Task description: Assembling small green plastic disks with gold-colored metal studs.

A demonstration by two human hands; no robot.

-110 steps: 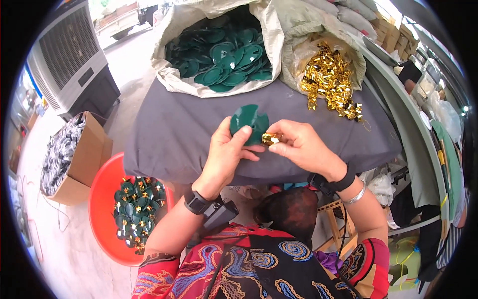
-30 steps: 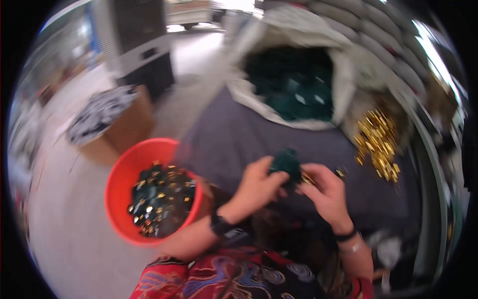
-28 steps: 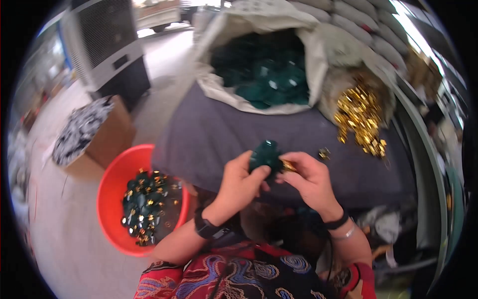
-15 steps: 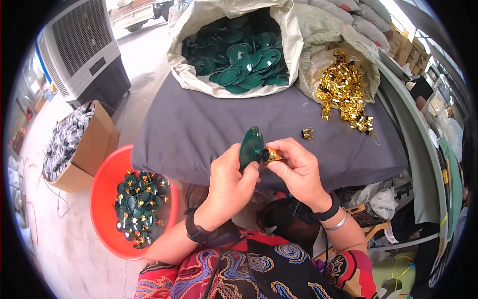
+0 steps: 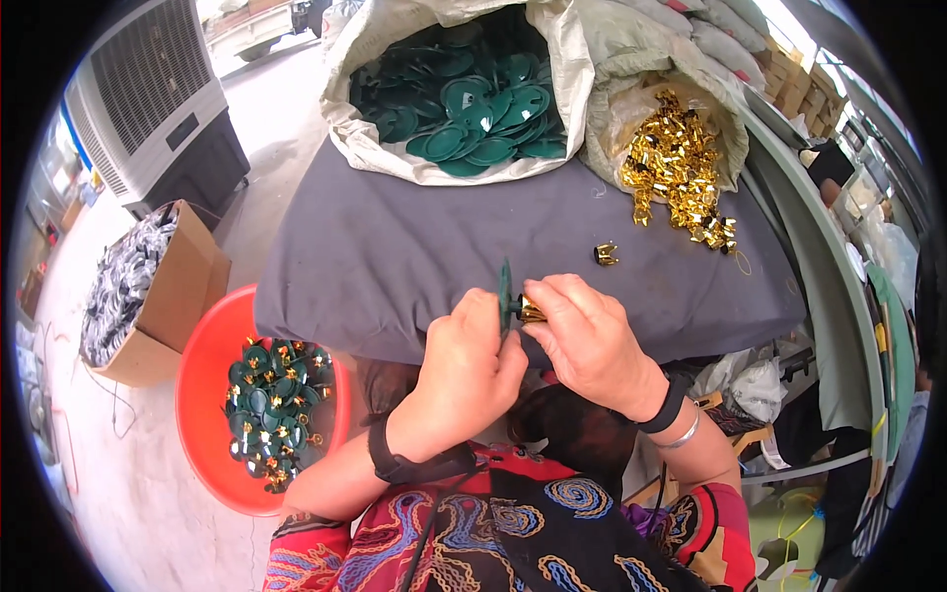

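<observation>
Green disc (image 5: 505,291), where is it?

On edge over the grey cloth (image 5: 395,247), pinched by the left hand (image 5: 459,370), thumb and fingers closed.

And the right hand (image 5: 597,345)?

Nearly closed, its fingertips gripping a gold piece (image 5: 532,311) at the disc's stem (image 5: 515,307).

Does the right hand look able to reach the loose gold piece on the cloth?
Probably yes: the loose gold piece lies just beyond the right hand on the grey cloth, nothing between them, though that hand grips another gold piece.
</observation>
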